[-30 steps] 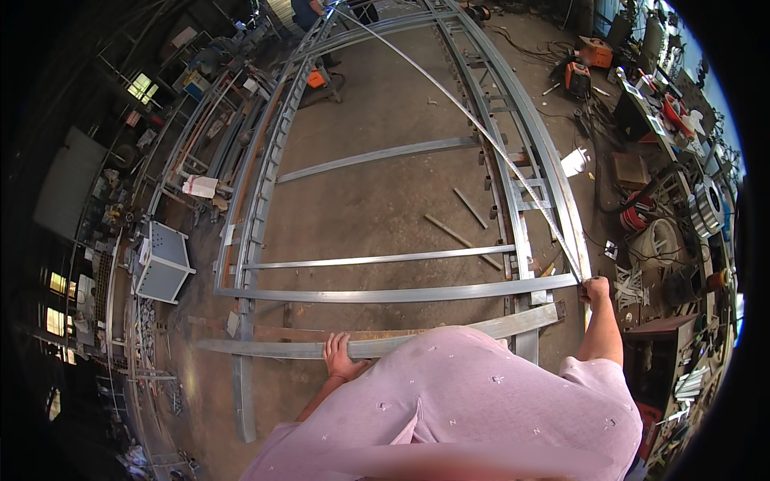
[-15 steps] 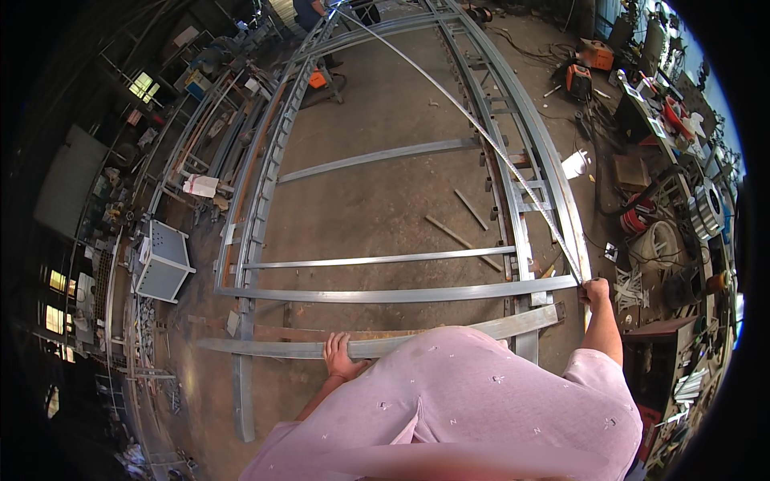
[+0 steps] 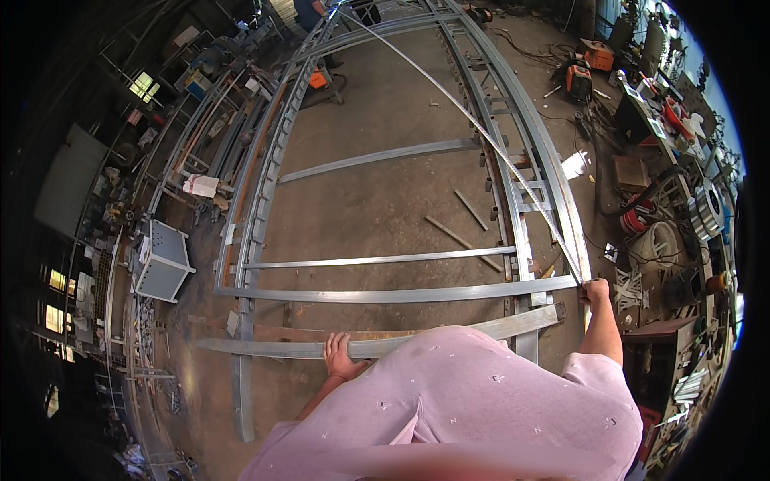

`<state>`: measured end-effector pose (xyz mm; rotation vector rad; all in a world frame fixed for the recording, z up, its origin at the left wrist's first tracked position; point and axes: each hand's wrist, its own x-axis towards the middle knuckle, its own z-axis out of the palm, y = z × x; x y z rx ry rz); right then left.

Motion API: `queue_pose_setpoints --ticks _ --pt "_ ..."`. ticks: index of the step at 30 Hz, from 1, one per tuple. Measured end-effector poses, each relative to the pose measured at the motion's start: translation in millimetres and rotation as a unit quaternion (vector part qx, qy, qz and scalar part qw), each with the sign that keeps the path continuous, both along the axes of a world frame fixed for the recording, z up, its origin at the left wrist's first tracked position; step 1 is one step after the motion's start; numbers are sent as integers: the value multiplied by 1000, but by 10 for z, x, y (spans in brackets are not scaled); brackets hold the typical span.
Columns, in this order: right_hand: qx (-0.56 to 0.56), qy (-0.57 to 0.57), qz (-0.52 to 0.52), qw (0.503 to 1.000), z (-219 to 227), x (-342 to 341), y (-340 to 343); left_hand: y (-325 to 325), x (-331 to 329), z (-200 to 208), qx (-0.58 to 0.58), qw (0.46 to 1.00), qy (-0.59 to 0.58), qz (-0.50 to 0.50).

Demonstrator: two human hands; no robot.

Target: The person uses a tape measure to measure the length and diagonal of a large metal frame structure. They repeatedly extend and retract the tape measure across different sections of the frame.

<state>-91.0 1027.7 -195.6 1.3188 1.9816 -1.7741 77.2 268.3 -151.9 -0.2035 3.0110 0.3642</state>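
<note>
A large rectangular frame of steel tubes [image 3: 385, 295] spreads out before me. My right hand [image 3: 594, 291] is closed at its near right corner, on the end of a tape measure [image 3: 449, 94]. The tape runs taut and slanting across the frame to the far left corner. Whether I hold its case or its hook is hidden by my fingers. My left hand [image 3: 343, 358] is on a loose flat steel bar [image 3: 281, 349] in front of my body, its fingers curled over the far edge. A second, rusty bar [image 3: 313, 333] lies just beyond it.
A person in dark clothes [image 3: 309, 12] is at the far left corner. Orange welding machines [image 3: 577, 80] and cables stand at the right, near a cluttered bench [image 3: 682, 160]. A grey metal box [image 3: 164, 260] stands at the left. Thin offcuts [image 3: 461, 240] lie inside the frame.
</note>
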Motion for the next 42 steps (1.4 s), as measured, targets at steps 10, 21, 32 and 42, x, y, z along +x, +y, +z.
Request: queue_pose_setpoints --ticks 10,21,32,42 --pt "12 -7 0 1000 22 0 -17 23 18 -7 0 1000 7 7" --pt "20 -10 -3 1000 59 0 -48 44 25 -8 13 1000 23 12" --pt "26 -9 -12 1000 38 -12 -64 15 18 -50 11 1000 27 10" --pt "14 -4 -8 1000 -45 1 13 -1 10 -42 8 1000 20 5"
